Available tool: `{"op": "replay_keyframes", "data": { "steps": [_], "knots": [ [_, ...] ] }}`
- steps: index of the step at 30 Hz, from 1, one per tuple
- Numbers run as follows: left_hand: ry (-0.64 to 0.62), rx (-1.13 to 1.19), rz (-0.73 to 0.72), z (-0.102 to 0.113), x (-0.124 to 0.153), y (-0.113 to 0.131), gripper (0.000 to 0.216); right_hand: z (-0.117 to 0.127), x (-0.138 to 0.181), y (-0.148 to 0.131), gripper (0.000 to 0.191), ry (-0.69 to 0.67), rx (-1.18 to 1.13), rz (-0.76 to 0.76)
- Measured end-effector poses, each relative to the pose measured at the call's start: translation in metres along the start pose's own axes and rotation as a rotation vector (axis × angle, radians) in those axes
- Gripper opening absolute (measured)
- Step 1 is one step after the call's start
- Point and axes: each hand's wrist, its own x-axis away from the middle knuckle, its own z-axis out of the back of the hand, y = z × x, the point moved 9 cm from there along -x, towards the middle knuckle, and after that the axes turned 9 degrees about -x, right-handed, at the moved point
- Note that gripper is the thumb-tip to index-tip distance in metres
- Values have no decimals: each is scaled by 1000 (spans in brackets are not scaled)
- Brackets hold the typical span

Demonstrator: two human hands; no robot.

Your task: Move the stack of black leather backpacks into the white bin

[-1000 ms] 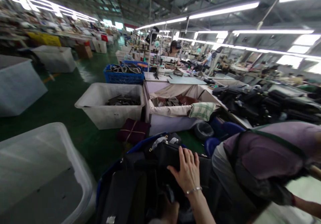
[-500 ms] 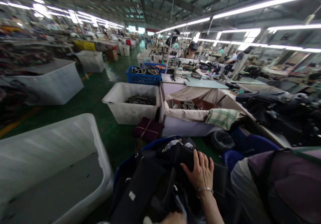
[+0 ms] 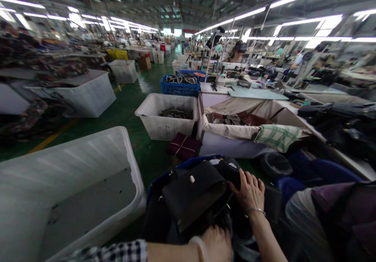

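A blue bin (image 3: 152,183) right in front of me is piled with black handbags. My right hand (image 3: 249,193), with a thin silver bracelet on the wrist, lies on top of the pile, its fingers curled over the upper edge of a black bag (image 3: 266,203). My left hand (image 3: 216,242), with a pale bangle and a checked sleeve, reaches in from the bottom edge. It grips the underside of a black handbag (image 3: 192,191), which is tilted up out of the pile. The left fingertips are hidden among the bags.
A large white tub (image 3: 73,191) stands at my left. Ahead are a smaller white tub (image 3: 167,127), a blue crate (image 3: 179,87), a dark red bundle (image 3: 183,146) on the green floor and a cloth-lined box (image 3: 232,131). A person in a purple top (image 3: 340,215) bends close on my right.
The view has turned left. My left hand has come into view at the bottom, and a black handbag has been raised and tilted out of the pile. My right hand stays on the bags.
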Motion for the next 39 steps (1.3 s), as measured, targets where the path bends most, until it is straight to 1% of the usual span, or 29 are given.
{"op": "replay_keyframes", "data": {
  "steps": [1,2,3,4,5,6,7,8,9,10,11,12,13,14,15,16,18,21,23,26,29,32,34,35,37,39],
  "knots": [
    [-1,-47,-67,11,13,8,47,2,-2,-1,72,-16,-3,-17],
    [0,-103,-163,25,26,17,42,3,-5,-1,72,-38,-3,-32],
    [-6,-144,-318,41,42,28,37,4,-7,-2,71,-58,0,-46],
    [102,-126,-470,71,58,34,37,4,-9,-3,69,-77,9,-56],
    [177,-98,-547,98,70,30,38,4,-10,-3,68,-89,21,-62],
    [244,-71,-604,124,78,18,40,4,-11,-3,66,-94,31,-63],
    [406,-36,-554,155,80,-6,46,4,-12,-3,66,-91,37,-59],
    [533,-9,-458,178,76,-37,53,4,-13,-3,65,-77,37,-57],
    [607,25,-317,189,65,-75,64,4,-14,-2,65,-62,35,-55],
    [596,53,-173,187,49,-112,75,4,-14,-2,66,-47,32,-56],
    [500,79,-83,172,28,-144,78,4,-15,-1,69,-36,30,-59],
    [370,62,-66,148,8,-165,78,3,-17,-2,73,-32,31,-63],
    [290,-21,-102,125,-8,-178,89,3,-18,-2,77,-33,34,-68],
    [273,-93,-126,107,-20,-188,91,2,-19,-3,80,-44,38,-68],
    [279,-127,-143,93,-28,-195,82,1,-21,-5,82,-63,44,-66],
    [288,-147,-164,82,-33,-199,80,0,-22,-6,83,-82,51,-70],
    [311,-128,-176,75,-36,-204,76,-3,-25,-6,84,-121,67,-88],
    [302,-81,-164,85,-37,-212,81,-6,-32,-4,86,-150,70,-139],
    [271,-68,-149,95,-47,-220,82,-11,-38,-1,85,-180,51,-164],
    [148,-44,-52,97,-80,-241,81,-25,-46,4,84,-269,38,-209],
    [15,-18,59,89,-117,-266,79,-35,-54,4,79,-340,56,-219],
    [-48,24,76,85,-137,-278,77,-33,-59,-3,76,-383,66,-201],
    [-13,68,77,97,-139,-277,78,-27,-61,-7,75,-403,54,-192],
    [35,95,78,108,-137,-273,77,-23,-61,-9,73,-406,43,-186],
    [180,161,64,139,-129,-260,68,-12,-58,-13,64,-390,24,-167],
    [334,248,8,174,-119,-237,56,3,-51,-19,57,-326,11,-130]
  ]
}}
